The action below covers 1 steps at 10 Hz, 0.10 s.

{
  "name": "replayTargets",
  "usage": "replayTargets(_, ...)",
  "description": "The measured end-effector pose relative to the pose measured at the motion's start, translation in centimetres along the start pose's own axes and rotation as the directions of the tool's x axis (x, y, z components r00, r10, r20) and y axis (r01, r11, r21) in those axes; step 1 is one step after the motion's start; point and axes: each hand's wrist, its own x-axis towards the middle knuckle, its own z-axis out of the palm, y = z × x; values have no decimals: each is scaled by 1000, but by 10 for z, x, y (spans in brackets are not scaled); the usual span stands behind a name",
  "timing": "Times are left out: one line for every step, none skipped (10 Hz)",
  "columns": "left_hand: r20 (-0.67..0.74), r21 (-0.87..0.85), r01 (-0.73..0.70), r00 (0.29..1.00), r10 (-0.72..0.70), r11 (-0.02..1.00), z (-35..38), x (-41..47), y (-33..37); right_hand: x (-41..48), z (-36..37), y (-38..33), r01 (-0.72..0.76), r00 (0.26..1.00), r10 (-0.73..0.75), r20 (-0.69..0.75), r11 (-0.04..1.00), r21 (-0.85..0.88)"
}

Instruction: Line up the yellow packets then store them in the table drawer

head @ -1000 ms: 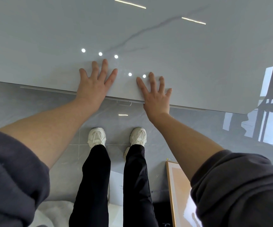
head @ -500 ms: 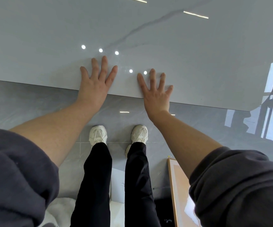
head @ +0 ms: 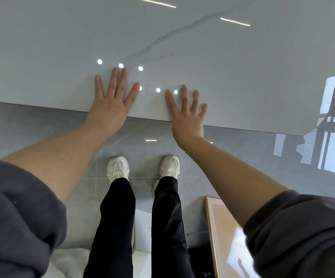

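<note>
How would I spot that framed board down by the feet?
Find the glossy grey table, then look down to the tiled floor. Right of the black trousers, partly under the right forearm, is a flat board. Its pale wooden frame and peach face stand out from the grey tiles and white shoes.

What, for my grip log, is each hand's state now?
Left hand: open, flat on the table, holding nothing.
Right hand: open, flat on the table, holding nothing.

One table (head: 243, 77), one left hand (head: 110, 103), one right hand (head: 186, 117) — two white shoes (head: 118, 167), one wooden frame (head: 222, 227).
</note>
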Motion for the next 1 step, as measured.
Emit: replayTargets(122, -5, 48, 991, -47, 999, -12, 3, 2, -18, -25, 1, 83, 997, -76, -33, 927, 367)
